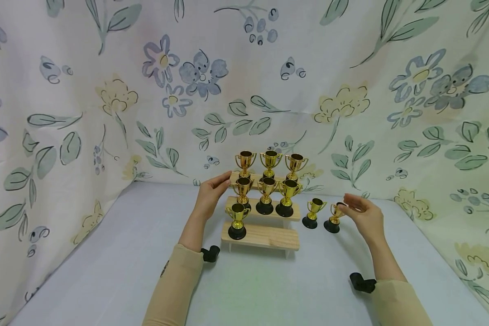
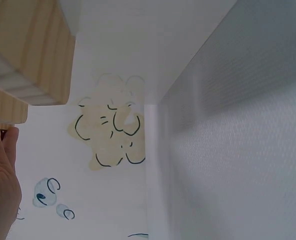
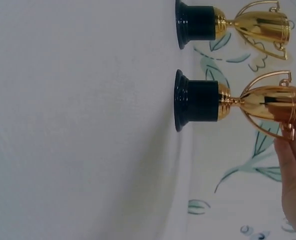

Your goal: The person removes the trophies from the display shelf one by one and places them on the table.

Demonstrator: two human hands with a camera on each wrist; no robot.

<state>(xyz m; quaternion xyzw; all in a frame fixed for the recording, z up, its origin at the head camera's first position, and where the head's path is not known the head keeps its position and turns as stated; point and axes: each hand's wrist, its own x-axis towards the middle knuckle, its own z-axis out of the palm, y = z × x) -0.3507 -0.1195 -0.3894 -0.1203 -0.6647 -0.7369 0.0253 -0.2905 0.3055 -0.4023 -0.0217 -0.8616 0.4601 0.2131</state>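
Observation:
My left hand point(image 1: 210, 194) is at the left end of the stand's top wooden shelf point(image 1: 234, 175), its fingers rather straight at that end; the left wrist view shows the fingertips by the wood. My right hand point(image 1: 366, 216) is at the rightmost gold trophy point(image 1: 336, 212), which stands upright on the table. In the right wrist view its fingers point(image 3: 291, 155) lie against that trophy's handle near the rim; the thumb is hidden there. Another gold trophy point(image 1: 314, 211) stands just left of it.
Three trophies point(image 1: 270, 160) stand on the top shelf and three point(image 1: 266, 192) on the middle shelf point(image 1: 252, 204). One trophy point(image 1: 237, 221) is at the left of the lowest shelf point(image 1: 269, 236). A floral cloth point(image 1: 244, 81) hangs behind the white table point(image 1: 155, 235).

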